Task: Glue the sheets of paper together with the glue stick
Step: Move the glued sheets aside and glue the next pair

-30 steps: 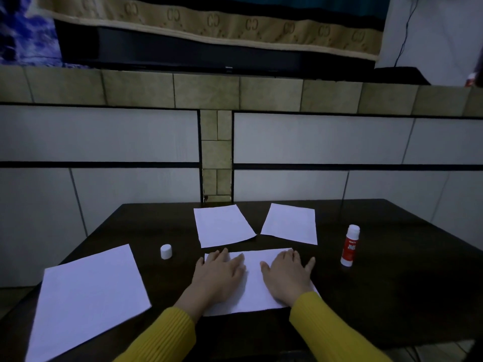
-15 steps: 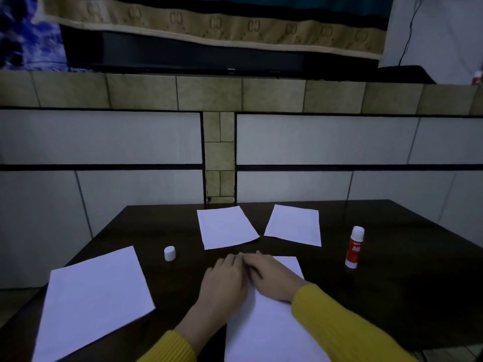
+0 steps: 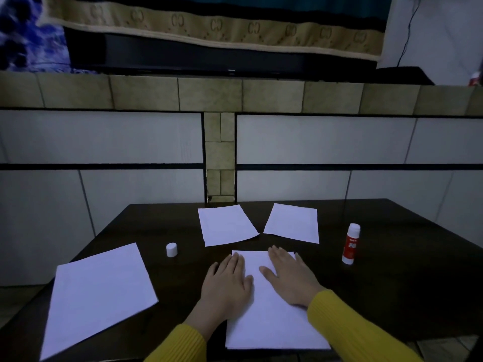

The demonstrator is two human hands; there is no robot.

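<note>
A white sheet of paper [image 3: 271,322] lies lengthwise in front of me on the dark table [image 3: 392,283]. My left hand [image 3: 227,283] presses flat on its left edge, fingers straight. My right hand [image 3: 290,275] lies flat on its upper right part, fingers spread. A red and white glue stick [image 3: 351,243] stands upright to the right, uncapped, apart from both hands. Its white cap [image 3: 171,249] stands to the left of the sheet.
Two smaller white sheets [image 3: 226,224] [image 3: 292,222] lie side by side at the back of the table. A large white sheet [image 3: 96,293] lies at the front left, near the table edge. A tiled wall [image 3: 313,142] rises behind the table.
The sheet under my hands has turned from crosswise to lengthwise. My hands met at its top middle half a second ago and have now spread apart, flat on the paper.
</note>
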